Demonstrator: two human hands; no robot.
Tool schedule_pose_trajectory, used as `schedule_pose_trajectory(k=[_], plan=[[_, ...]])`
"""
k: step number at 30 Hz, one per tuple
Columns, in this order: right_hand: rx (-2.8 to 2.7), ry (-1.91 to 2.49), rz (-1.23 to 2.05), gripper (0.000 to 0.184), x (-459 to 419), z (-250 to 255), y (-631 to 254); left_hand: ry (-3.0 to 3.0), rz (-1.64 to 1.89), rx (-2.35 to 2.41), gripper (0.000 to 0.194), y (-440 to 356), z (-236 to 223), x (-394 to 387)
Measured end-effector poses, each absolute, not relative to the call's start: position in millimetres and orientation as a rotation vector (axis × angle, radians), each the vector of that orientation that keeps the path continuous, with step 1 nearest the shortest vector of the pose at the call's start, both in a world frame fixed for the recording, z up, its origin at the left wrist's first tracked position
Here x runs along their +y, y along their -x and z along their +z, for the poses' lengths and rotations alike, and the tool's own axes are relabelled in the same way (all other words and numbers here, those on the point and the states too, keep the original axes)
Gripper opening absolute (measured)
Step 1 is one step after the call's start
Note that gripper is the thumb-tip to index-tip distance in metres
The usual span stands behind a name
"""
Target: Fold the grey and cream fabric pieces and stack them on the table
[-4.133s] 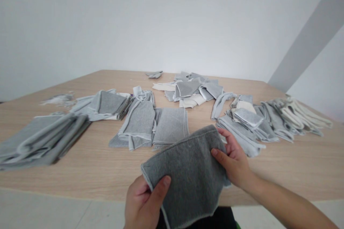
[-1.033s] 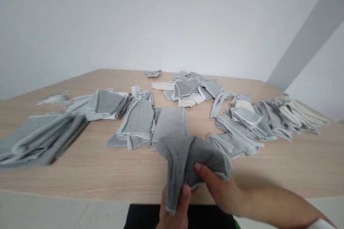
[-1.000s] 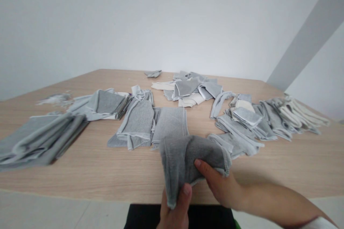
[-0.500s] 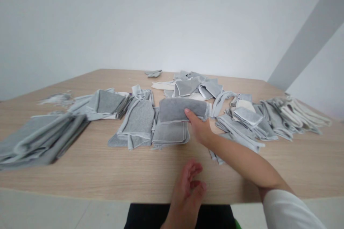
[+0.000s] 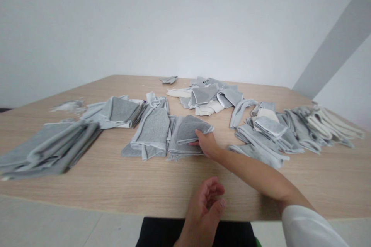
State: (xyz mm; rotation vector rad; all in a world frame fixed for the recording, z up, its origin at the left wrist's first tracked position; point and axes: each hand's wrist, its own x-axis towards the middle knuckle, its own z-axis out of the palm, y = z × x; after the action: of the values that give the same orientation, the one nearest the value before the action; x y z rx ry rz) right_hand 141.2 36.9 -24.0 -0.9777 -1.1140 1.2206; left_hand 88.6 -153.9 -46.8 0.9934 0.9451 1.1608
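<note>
- The folded, darker-grey fabric piece (image 5: 189,129) is over the flat, light-grey cloth stack (image 5: 181,151).
- The right hand (image 5: 208,143) pinches its right end, thumb on top, fingers underneath.
- The left hand (image 5: 204,207), on the person's side of the stack, has fingers loosely curled, thumb parted.

Surface: pale wood-grain tabletop (image 5: 116,187)
Held: folded grey fabric piece (image 5: 189,128), right end in the bare right hand (image 5: 208,142)
Below it: squarish grey fabric stack (image 5: 180,150)
Near edge: bare left hand (image 5: 203,210), fingers half-curled
Left: long folded grey cloths (image 5: 58,144), white fluffy scraps (image 5: 69,107) beyond
Far: loose grey-and-cream fabric pile (image 5: 205,95)
Right: folded grey and cream fabric bundles (image 5: 303,129)
</note>
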Motion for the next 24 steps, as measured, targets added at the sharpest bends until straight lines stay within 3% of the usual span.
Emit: schedule_pose_trajectory(k=[8, 24], plan=[[-1.078, 1.079, 1.408, 0.055, 13.1, -24.4, -143.5, -0.969, 1.141, 0.909, 0.049, -91.9, -45.7, -152.6], [-1.045, 0.928, 1.148, 0.045, 38.2, -6.5, -133.3, -0.978, 1.123, 0.906, 0.046, -92.3, -41.8, -153.0]])
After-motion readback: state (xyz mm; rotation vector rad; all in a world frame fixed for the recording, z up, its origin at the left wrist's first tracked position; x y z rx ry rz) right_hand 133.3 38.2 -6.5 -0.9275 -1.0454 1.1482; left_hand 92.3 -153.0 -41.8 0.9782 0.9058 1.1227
